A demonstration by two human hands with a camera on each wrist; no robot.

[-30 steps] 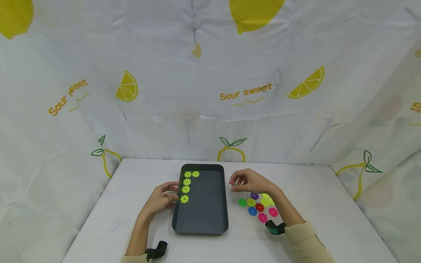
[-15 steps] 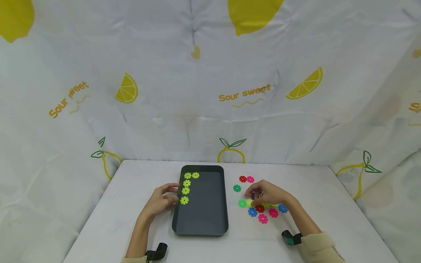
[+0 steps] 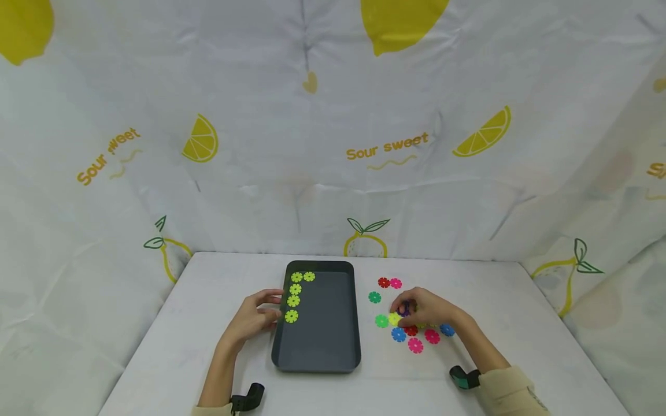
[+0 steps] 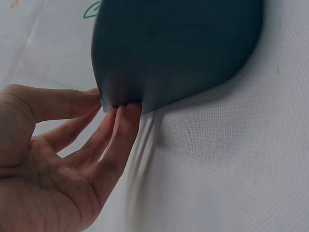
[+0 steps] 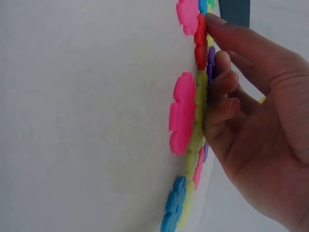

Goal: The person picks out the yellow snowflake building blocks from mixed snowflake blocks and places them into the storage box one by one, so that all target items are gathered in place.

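My left hand (image 3: 252, 316) holds the left rim of a dark grey tray (image 3: 325, 329); the left wrist view shows fingertips and thumb right at its edge. Yellow interlocking plastic discs (image 3: 293, 301) lie in the tray, in a column along its left side with one more beside the top. Over a loose group of discs right of the tray, my right hand (image 3: 429, 307) has thumb and index finger at opposite edges of a yellow disc (image 3: 393, 319). A purple disc (image 3: 404, 311) shows between these fingers. The curled other fingers hide part of the group in the right wrist view.
Around the right hand lie a light green disc (image 3: 381, 321), blue discs (image 3: 398, 334) and pink discs (image 3: 415, 345). Farther back are a teal-green disc (image 3: 374, 297), a red disc (image 3: 383, 282) and a pink one. A lemon-print cloth (image 3: 291, 173) hangs behind the table.
My right hand has let go of the teal-green disc beside the tray and moved right and nearer, down to the group. The left hand stays at the rim.
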